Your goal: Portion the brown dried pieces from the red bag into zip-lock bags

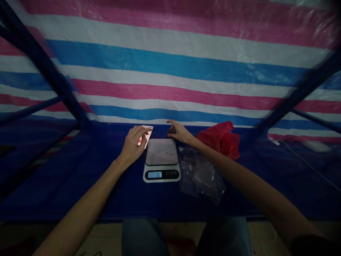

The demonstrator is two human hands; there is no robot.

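A white digital kitchen scale (161, 160) stands on the dark blue table (80, 177), its lit display facing me and a few specks on its platform. My left hand (133, 144) rests left of the scale, fingers curled over a phone (147, 135) with a lit screen lying on the table. My right hand (179, 132) reaches behind the scale's far right corner, thumb and fingers bent in a loose pinch around something small and dark that I cannot make out.
Clear plastic bags (201, 174) lie right of the scale. A crumpled red plastic bag (221, 138) sits beyond them. A striped pink, white and blue tarp (170, 71) forms the back wall, with dark blue frame bars (45, 67) either side. A white cable (306, 161) runs at right.
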